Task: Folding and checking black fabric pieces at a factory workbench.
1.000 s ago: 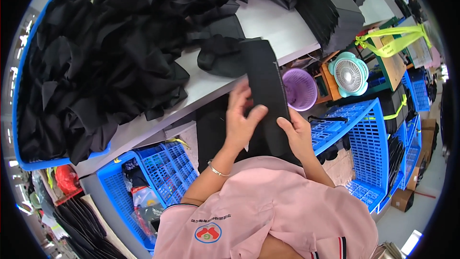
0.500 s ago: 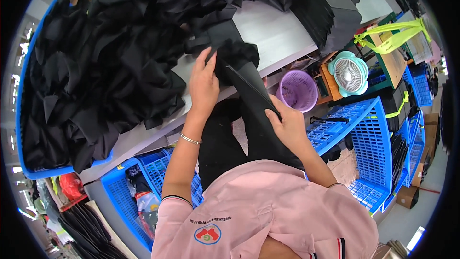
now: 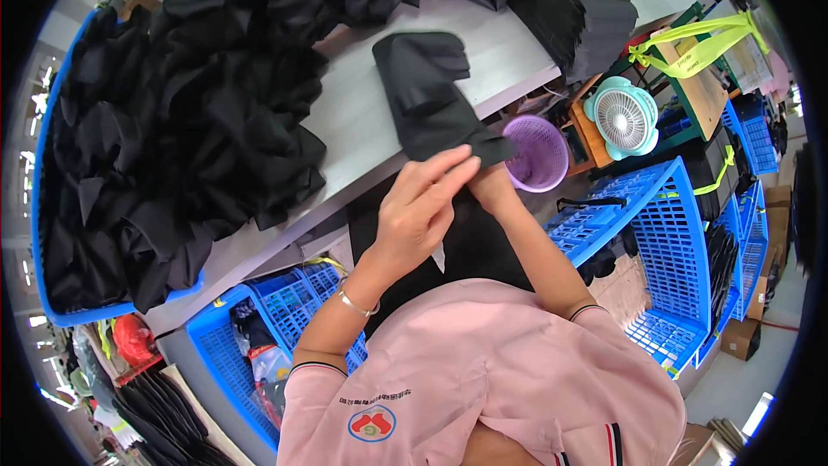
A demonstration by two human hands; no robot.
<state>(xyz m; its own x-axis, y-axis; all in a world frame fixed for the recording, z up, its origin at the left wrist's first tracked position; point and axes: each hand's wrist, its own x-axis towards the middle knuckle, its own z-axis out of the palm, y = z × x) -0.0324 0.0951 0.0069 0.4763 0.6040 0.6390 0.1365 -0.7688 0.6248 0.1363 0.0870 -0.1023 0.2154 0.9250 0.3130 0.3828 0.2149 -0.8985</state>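
Note:
A black fabric piece (image 3: pixel 427 99) lies partly over the table's near edge, its far end curled up on the tabletop. My right hand (image 3: pixel 492 187) is at its near right corner; the fabric and my left fingers hide most of its fingers, and it appears to grip that corner. Across the same near edge reaches my left hand (image 3: pixel 423 207), fingers stretched out and lying against the cloth beside my right hand. Its thumb is not clearly visible. To the left sits a big heap of black fabric pieces (image 3: pixel 172 138), partly in a blue-rimmed container.
On the light tabletop (image 3: pixel 358 95), a neat stack of dark pieces (image 3: pixel 552 17) stands at the far right. A purple basket (image 3: pixel 539 155) and a teal fan (image 3: pixel 623 118) are right of my hands. Blue crates (image 3: pixel 668 250) flank me on both sides, one crate (image 3: pixel 228 354) at left.
My left hand has come back from near the heap, toward my right hand. The held fabric piece has turned over and now spreads onto the tabletop. My right hand has shifted slightly left.

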